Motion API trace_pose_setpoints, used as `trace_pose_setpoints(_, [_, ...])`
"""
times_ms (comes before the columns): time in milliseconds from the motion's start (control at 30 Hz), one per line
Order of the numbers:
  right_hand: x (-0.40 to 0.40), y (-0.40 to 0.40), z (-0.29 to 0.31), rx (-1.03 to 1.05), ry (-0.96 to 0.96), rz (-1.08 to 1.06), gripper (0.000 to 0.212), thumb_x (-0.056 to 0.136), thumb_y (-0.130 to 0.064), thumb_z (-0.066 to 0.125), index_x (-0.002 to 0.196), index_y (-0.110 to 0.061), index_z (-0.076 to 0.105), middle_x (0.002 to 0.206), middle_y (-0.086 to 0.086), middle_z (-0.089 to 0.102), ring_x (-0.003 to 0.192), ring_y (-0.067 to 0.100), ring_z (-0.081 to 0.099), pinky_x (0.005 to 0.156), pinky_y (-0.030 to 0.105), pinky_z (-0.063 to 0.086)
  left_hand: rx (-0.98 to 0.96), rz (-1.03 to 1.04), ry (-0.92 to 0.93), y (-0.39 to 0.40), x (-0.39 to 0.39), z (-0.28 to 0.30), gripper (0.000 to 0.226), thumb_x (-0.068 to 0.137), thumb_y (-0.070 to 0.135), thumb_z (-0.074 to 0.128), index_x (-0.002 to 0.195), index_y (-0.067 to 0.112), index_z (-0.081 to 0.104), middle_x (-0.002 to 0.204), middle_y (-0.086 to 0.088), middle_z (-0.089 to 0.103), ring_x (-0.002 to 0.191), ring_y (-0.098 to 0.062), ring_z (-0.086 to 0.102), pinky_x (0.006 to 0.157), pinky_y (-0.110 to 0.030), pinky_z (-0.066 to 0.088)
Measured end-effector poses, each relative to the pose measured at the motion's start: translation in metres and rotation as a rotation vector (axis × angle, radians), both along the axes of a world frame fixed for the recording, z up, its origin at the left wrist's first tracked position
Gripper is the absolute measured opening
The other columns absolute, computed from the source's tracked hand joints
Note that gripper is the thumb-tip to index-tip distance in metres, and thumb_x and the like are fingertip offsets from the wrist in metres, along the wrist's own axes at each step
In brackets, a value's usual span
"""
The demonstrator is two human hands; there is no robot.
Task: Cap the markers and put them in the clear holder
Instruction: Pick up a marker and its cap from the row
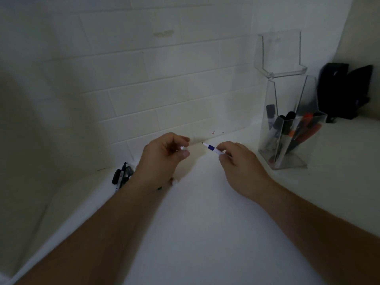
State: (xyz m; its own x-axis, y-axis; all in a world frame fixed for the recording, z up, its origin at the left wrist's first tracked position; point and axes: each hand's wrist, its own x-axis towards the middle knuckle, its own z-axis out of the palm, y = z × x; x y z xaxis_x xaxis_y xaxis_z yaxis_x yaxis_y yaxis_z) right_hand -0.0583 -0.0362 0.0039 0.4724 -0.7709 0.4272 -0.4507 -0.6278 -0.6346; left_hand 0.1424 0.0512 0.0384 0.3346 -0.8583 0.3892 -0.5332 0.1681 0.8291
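My right hand (239,164) grips a thin white marker with a blue band (212,148), its bare tip pointing left towards my other hand. My left hand (162,157) pinches a small white cap (182,148) between thumb and forefinger, its open end facing me. A short gap separates cap and tip. The clear holder (287,128) stands to the right on the white counter and holds several black and orange markers. A few black markers (121,175) lie on the counter by my left wrist, partly hidden by it.
A white tiled wall (164,89) rises directly behind my hands. A second clear acrylic holder (279,54) sits above the first. Two black objects (345,91) stand at the far right on the white counter (195,233).
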Motion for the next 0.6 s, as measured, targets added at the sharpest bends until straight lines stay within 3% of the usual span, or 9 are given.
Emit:
trace_pose_setpoints(100, [-0.001,0.003,0.004,-0.057,-0.052,-0.002,0.013,0.102,-0.035,0.050,0.097,-0.031,0.062,0.089,-0.008,0.058,0.084,0.007,0.054,0.071,0.027,0.042,-0.032,0.099,-0.050,0.001,-0.001,0.003,0.011,0.086,0.025,0.074,0.088,0.033,0.068,0.090,0.008,0.069,0.083,-0.012,0.066,0.079,-0.034,0.054])
trace_pose_setpoints(233, [-0.002,0.003,0.006,-0.173,-0.076,-0.047,0.011,0.100,-0.040,0.054,0.095,-0.036,0.063,0.084,-0.011,0.055,0.080,0.003,0.053,0.067,0.024,0.040,0.001,0.060,0.024,0.003,-0.002,0.003,0.009,0.086,0.033,0.075,0.085,0.028,0.067,0.083,0.002,0.073,0.082,-0.025,0.069,0.077,-0.044,0.056])
trace_pose_setpoints(400, [-0.004,0.006,0.011,-0.347,-0.034,-0.073,0.015,0.100,-0.040,0.054,0.102,-0.033,0.067,0.085,-0.013,0.047,0.075,0.005,0.045,0.060,0.017,0.034,0.054,-0.076,0.064,0.000,-0.005,0.000,0.020,0.089,0.007,0.071,0.093,0.026,0.067,0.095,0.005,0.078,0.091,-0.012,0.071,0.091,-0.042,0.054])
trace_pose_setpoints(600, [-0.004,0.011,0.014,-0.402,-0.007,-0.053,0.019,0.099,-0.041,0.054,0.106,-0.032,0.070,0.086,-0.012,0.047,0.073,0.011,0.051,0.059,0.030,0.044,0.017,-0.053,0.010,-0.001,-0.001,0.000,0.025,0.089,0.005,0.067,0.089,0.029,0.073,0.086,0.004,0.076,0.086,-0.018,0.069,0.089,-0.045,0.053])
